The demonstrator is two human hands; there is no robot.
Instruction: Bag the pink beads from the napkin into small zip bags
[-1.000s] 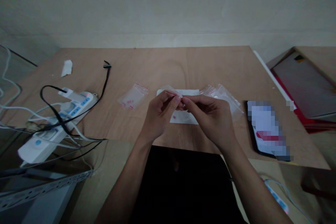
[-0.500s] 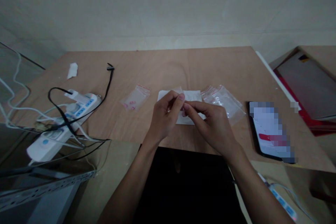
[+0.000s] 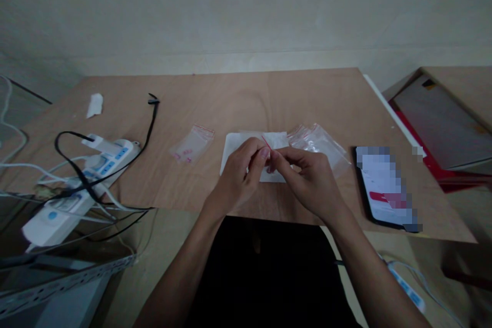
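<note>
My left hand point(image 3: 246, 169) and my right hand point(image 3: 303, 171) meet over a white sheet of paper point(image 3: 234, 143), thumbs and forefingers closed in a pinch. Between the fingertips a small clear zip bag point(image 3: 266, 142) shows only its thin red stripe and a faint clear edge; my fingers cover most of it. To the left lies another clear zip bag point(image 3: 193, 144) with several small pink pieces inside. Close beyond my right hand, a pile of clear zip bags point(image 3: 325, 147) with red stripes overlaps the paper's right side.
A phone point(image 3: 384, 189) lies at the right of the wooden table point(image 3: 215, 97). On the left, a white power strip point(image 3: 61, 218) with tangled cables reaches over the front edge. A scrap of white paper point(image 3: 95, 105) sits at the back left.
The small bag between my fingers has turned, so its red stripe now shows above the fingertips. Both hands stay pinched together. The whole view has shifted slightly.
</note>
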